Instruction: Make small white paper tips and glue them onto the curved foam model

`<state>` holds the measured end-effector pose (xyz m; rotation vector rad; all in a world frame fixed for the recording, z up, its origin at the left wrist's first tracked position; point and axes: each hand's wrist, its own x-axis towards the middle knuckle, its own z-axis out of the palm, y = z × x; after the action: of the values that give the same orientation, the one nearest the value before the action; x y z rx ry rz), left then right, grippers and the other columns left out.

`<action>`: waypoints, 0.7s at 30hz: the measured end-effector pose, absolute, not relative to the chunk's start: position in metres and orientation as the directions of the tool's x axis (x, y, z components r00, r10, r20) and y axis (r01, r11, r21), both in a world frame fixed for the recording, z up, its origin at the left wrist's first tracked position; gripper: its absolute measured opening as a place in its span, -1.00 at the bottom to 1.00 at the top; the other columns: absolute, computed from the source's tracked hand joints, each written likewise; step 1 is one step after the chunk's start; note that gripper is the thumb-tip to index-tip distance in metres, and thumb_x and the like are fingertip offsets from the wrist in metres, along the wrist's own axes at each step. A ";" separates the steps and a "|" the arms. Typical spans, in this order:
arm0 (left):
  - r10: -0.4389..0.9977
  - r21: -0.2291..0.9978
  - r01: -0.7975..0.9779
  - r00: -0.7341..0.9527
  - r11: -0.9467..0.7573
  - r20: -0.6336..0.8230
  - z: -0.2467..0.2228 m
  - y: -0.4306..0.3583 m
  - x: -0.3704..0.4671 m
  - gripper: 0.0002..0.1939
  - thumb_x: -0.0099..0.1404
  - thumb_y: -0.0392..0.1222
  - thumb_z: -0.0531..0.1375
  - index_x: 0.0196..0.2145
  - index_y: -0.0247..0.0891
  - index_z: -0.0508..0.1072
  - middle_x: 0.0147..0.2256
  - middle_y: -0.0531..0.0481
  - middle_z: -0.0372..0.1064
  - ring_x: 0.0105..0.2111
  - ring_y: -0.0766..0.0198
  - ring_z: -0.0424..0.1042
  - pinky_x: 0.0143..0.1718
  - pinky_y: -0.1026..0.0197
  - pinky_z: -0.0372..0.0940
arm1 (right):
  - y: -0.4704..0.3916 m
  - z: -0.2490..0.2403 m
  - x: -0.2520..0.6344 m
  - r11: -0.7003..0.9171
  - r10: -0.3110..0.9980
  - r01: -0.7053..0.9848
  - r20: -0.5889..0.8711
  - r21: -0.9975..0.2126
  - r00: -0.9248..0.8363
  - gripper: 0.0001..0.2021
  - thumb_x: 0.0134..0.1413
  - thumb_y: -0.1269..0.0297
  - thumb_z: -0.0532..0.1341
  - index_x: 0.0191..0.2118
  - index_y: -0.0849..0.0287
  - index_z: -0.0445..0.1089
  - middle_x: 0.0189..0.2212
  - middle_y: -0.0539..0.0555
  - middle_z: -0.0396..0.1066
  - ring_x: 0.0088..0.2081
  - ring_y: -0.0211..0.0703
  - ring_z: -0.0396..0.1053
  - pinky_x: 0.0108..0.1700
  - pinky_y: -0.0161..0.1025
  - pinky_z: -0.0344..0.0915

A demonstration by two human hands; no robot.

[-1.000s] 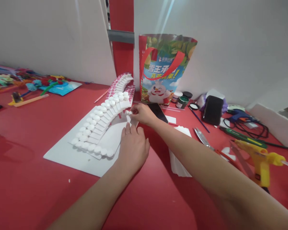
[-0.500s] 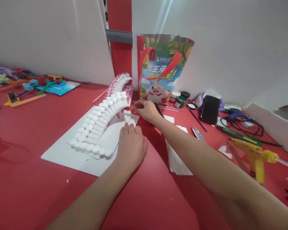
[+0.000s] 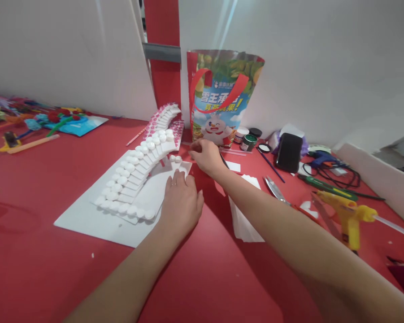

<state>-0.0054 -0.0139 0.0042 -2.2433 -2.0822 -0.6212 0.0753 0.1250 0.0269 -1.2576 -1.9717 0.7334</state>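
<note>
A white model of a curved staircase [image 3: 134, 175], its steps edged with rounded white pieces, stands on a white board [image 3: 84, 220]. My left hand [image 3: 181, 199] lies with its fingers stretched over the right edge of the model's base. Just beyond it are a few small white rounded pieces [image 3: 175, 159] near the base's back corner. My right hand [image 3: 206, 157] is at that corner, fingers bent and thumb drawn in to a pinch. Whatever lies between those fingertips is hidden. A stack of white paper [image 3: 244, 220] lies under my right forearm.
A printed carry bag [image 3: 222, 103] stands against the wall, with paint jars [image 3: 248, 142] beside it. On the right lie a black phone [image 3: 289, 152], scissors [image 3: 275, 189] and a yellow glue gun [image 3: 348, 213]. A pink-and-white staircase model [image 3: 164, 119] sits behind.
The whole view has shifted slightly, so most things appear a little further left. Both hands keep nearly the same place by the model.
</note>
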 end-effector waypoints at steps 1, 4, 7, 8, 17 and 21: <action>0.947 0.269 0.952 0.057 -0.147 0.317 0.006 -0.014 -0.006 -0.84 0.39 -0.25 0.07 -0.13 -0.36 0.38 0.03 -0.52 0.37 0.17 -0.32 0.31 0.17 -0.28 0.23 | 0.119 0.031 0.084 0.346 0.934 0.535 0.229 -0.771 -0.275 -0.95 0.11 0.43 0.28 -0.35 0.17 0.42 -0.37 0.08 0.57 -0.26 -0.10 0.54 -0.12 -0.19 0.40; 0.920 0.337 0.909 0.110 -0.246 0.375 0.013 -0.017 -0.006 -0.80 0.46 -0.24 -0.02 -0.20 -0.32 0.37 -0.07 -0.43 0.41 -0.01 -0.19 0.40 0.05 -0.18 0.29 | 0.086 0.046 0.116 0.212 0.968 0.408 0.133 -0.888 -0.213 -0.82 0.13 0.31 0.31 -0.45 0.13 0.34 -0.59 0.00 0.47 -0.48 -0.16 0.49 -0.33 -0.24 0.38; 0.897 0.366 0.878 0.140 -0.308 0.418 0.018 -0.023 -0.004 -0.72 0.50 -0.20 -0.08 -0.33 -0.21 0.34 -0.29 -0.23 0.41 -0.25 -0.05 0.38 -0.15 -0.05 0.29 | 0.039 0.062 0.153 0.137 0.974 0.246 0.086 -0.960 -0.208 -0.78 0.10 0.24 0.35 -0.47 0.14 0.33 -0.59 0.01 0.48 -0.57 -0.20 0.46 -0.49 -0.29 0.29; 0.888 0.369 0.868 0.157 -0.333 0.432 0.019 -0.025 -0.003 -0.70 0.51 -0.20 -0.09 -0.36 -0.18 0.32 -0.33 -0.18 0.39 -0.30 0.00 0.35 -0.20 -0.02 0.26 | 0.022 0.066 0.166 0.123 0.972 0.226 0.071 -0.966 -0.225 -0.76 0.11 0.20 0.35 -0.47 0.13 0.34 -0.59 0.01 0.48 -0.58 -0.20 0.46 -0.52 -0.30 0.27; 0.834 0.406 0.807 0.181 -0.428 0.520 0.016 -0.038 0.017 -0.61 0.51 -0.21 -0.06 -0.52 -0.10 0.01 -0.57 0.04 0.18 -0.52 0.17 0.19 -0.36 0.11 0.13 | -0.062 0.075 0.247 0.029 0.995 0.135 0.016 -0.990 -0.101 -0.55 0.10 -0.17 0.35 -0.42 0.08 0.23 -0.66 -0.06 0.41 -0.67 -0.23 0.39 -0.57 -0.31 0.29; 0.822 0.256 0.885 0.209 -0.389 0.529 0.009 -0.028 0.010 -0.65 0.52 -0.23 -0.06 -0.47 -0.15 0.23 -0.43 -0.12 0.40 -0.37 0.07 0.38 -0.24 0.04 0.28 | -0.047 0.072 0.237 0.029 0.988 0.161 0.004 -0.987 -0.155 -0.56 0.30 -0.19 0.12 -0.42 0.07 0.21 -0.71 -0.06 0.38 -0.70 -0.22 0.35 -0.62 -0.31 0.23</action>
<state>0.0100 -0.0279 0.0090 -2.3605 -1.6745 -0.9268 0.2371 -0.0470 0.0719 -1.2393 -1.4543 1.2288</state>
